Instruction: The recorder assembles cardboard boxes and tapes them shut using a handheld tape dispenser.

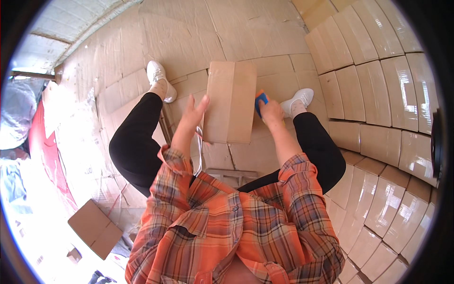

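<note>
A closed brown cardboard box (229, 102) stands between my legs, with a seam running along its top. My left hand (191, 113) is at the box's left side, its fingers stretched out and apart. Whether its fingertips touch the cardboard, I cannot tell. On the other side of the box, my right hand (271, 111) is closed round a small blue and orange hand tool (260, 102). My fingers cover much of that tool, so its kind is unclear. Below my left wrist hangs a thin white strap (198, 158).
Stacked cardboard boxes (373, 90) form a wall along the right. Flattened cardboard (179, 33) covers the floor. A small brown carton (95, 229) lies at the lower left, near red material (45, 151) and clear plastic bags (18, 113). My white shoes flank the box.
</note>
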The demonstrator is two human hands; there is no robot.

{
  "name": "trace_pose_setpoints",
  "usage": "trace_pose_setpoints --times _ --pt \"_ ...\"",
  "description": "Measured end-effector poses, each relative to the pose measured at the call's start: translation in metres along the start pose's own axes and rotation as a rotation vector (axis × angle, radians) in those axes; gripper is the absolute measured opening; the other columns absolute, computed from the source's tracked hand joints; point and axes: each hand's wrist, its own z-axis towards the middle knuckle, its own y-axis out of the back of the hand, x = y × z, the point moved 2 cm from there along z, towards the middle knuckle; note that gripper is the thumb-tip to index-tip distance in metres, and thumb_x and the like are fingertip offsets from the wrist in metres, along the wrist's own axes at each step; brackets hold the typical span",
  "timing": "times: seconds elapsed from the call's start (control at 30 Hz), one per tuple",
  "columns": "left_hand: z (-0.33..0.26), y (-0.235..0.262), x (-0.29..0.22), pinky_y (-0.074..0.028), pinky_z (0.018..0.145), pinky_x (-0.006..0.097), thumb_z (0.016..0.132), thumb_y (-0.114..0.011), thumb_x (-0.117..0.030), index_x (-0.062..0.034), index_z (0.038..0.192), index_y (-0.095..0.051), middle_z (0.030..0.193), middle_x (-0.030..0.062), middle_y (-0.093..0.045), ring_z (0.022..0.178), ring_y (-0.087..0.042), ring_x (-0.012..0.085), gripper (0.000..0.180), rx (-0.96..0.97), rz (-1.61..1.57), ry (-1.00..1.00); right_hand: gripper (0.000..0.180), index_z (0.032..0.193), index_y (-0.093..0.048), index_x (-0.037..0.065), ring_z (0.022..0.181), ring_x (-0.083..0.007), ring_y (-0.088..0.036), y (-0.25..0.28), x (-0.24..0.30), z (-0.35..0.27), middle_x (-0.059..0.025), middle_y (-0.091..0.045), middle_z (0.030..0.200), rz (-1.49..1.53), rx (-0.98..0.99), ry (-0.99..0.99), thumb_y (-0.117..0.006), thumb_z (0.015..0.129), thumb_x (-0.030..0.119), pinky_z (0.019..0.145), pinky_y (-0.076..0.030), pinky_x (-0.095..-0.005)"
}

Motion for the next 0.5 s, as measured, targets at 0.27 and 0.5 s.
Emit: trace_pose_setpoints --times 0.27,0.5 --pt "0.081 -0.049 -0.070 -0.038 0.104 0.037 0.085 -0.061 -0.056 0.0054 0.143 -0.030 0.140 0.0280 -0.044 0.128 -0.046 0.0367 0.090 -0.017 0.380 -0.127 0.049 0.097 -0.069 0.001 0.097 -0.0390 -0.064 0.044 0.069 0.050 -0.0223 -0.068 0.098 0.113 -0.202 0.031 -0.059 0.085 0.047 0.083 -0.050 -0.0475" --pt "0.097 -0.050 -0.047 -0.036 0.105 0.039 0.093 -0.040 -0.063 -0.0022 0.142 -0.039 0.141 0.0193 -0.046 0.130 -0.044 0.0299 0.078 0.159 -0.066 0.018 0.036 0.092 -0.069 0.003 0.090 -0.0371 -0.067 -0.016 0.049 0.067 -0.0207 -0.069 0.094 0.137 -0.235 0.008 -0.062 0.085 0.038 0.073 -0.052 -0.0465"
